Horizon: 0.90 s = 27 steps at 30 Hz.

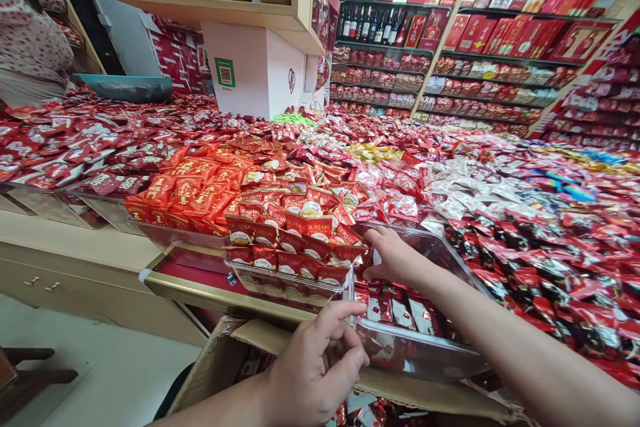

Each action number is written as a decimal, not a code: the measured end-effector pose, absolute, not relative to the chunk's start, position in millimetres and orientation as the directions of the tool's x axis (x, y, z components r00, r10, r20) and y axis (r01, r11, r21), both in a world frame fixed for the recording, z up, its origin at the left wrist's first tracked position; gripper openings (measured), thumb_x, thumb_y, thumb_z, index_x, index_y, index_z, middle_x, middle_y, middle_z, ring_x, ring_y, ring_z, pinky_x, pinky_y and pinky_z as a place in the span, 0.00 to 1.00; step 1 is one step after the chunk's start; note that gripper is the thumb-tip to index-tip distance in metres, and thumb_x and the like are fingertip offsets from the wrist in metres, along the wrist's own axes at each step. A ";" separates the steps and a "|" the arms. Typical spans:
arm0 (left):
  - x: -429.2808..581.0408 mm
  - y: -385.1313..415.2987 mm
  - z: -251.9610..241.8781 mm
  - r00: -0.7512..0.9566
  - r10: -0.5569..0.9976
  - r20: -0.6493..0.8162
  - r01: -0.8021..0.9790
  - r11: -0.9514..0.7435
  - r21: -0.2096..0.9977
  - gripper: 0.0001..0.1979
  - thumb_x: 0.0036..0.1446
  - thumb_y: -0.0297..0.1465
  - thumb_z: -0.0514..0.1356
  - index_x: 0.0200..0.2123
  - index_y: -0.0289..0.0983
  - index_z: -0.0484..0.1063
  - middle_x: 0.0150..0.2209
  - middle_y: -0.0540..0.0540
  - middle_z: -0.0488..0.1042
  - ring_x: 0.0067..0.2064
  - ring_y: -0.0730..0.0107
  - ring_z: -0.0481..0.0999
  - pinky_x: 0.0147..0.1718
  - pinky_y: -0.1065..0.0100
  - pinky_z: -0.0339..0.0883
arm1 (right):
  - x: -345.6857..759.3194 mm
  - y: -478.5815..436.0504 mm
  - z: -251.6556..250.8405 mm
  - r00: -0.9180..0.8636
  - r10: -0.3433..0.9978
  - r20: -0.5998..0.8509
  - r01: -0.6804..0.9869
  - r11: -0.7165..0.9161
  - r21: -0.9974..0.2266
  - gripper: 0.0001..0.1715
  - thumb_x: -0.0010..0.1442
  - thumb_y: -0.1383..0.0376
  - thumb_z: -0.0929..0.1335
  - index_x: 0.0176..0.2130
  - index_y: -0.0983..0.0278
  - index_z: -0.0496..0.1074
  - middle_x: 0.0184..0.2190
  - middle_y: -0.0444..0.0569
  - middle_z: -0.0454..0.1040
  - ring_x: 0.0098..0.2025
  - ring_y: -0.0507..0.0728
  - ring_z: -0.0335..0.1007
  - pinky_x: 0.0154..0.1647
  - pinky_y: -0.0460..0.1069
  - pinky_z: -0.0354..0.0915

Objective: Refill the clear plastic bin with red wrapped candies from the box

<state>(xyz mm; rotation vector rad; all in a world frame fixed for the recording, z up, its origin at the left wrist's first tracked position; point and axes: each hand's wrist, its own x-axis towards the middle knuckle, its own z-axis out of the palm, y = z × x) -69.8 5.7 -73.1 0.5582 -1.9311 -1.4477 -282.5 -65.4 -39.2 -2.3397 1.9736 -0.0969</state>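
Observation:
My right hand [393, 255] reaches into a clear plastic bin [415, 343], its fingers apart near the left wall. I see nothing held in it, though the fingertips are partly hidden. Red and white packets [400, 310] lie in rows at the bottom of that bin. My left hand [323, 357] hovers over a cardboard box [210, 353], its index finger stretched towards the bin's front corner, the other fingers loosely bent and nothing in them. Beside the bin, a smaller clear bin [290, 283] holds stacked red durian packets [295, 240]. More red and white packets [360, 407] lie inside the cardboard box.
Orange-red packets [195, 190] fill the bin at left. White packets [460, 183] and red-black packets [545, 287] spread to the right. A white pillar [240, 73] and wooden shelf [215, 7] rise behind. A person [33, 33] stands at far left near a teal basin [127, 87].

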 end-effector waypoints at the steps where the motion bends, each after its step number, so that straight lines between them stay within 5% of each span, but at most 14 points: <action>1: -69.9 5.7 -73.1 -0.698 -0.672 0.247 0.047 0.302 0.952 0.18 0.57 0.28 0.50 0.52 0.40 0.55 0.30 0.49 0.70 0.26 0.77 0.69 0.25 0.75 0.64 | -282.4 -64.9 -39.5 0.158 -0.987 -0.015 -0.983 -0.156 -0.099 0.30 0.40 0.64 0.75 0.42 0.71 0.65 0.42 0.59 0.66 0.45 0.64 0.60 0.43 0.52 0.59; 9: -70.3 5.0 -74.9 -0.705 -0.664 0.248 0.037 0.315 0.948 0.18 0.56 0.28 0.50 0.51 0.39 0.55 0.29 0.49 0.69 0.25 0.78 0.68 0.24 0.75 0.64 | -278.6 -63.8 -37.2 0.197 -0.978 -0.070 -0.976 -0.188 -0.112 0.18 0.48 0.71 0.68 0.42 0.71 0.69 0.44 0.58 0.66 0.45 0.59 0.65 0.46 0.49 0.59; 13: -70.6 5.1 -75.3 -0.698 -0.661 0.275 0.034 0.354 0.935 0.18 0.56 0.27 0.51 0.51 0.40 0.55 0.29 0.50 0.69 0.25 0.78 0.67 0.25 0.75 0.64 | -278.3 -65.1 -42.5 0.267 -0.962 -0.060 -0.960 -0.261 -0.104 0.21 0.49 0.74 0.65 0.45 0.69 0.68 0.45 0.56 0.69 0.48 0.59 0.63 0.48 0.49 0.57; 23: -70.9 3.6 -77.1 -0.706 -0.654 0.273 0.042 0.346 0.937 0.20 0.55 0.26 0.51 0.52 0.41 0.54 0.29 0.50 0.68 0.25 0.78 0.65 0.25 0.75 0.63 | -278.8 -68.4 -49.7 0.292 -0.944 -0.151 -0.956 -0.293 -0.021 0.16 0.50 0.64 0.68 0.41 0.67 0.69 0.39 0.57 0.73 0.42 0.63 0.66 0.43 0.53 0.58; 27: -70.4 4.3 -77.2 -0.707 -0.651 0.276 0.037 0.355 0.934 0.20 0.55 0.26 0.50 0.51 0.42 0.54 0.29 0.51 0.68 0.24 0.79 0.64 0.24 0.76 0.62 | -278.1 -65.0 -48.9 0.300 -0.939 -0.165 -0.952 -0.305 0.000 0.25 0.46 0.55 0.70 0.41 0.67 0.69 0.42 0.58 0.71 0.45 0.64 0.63 0.46 0.54 0.58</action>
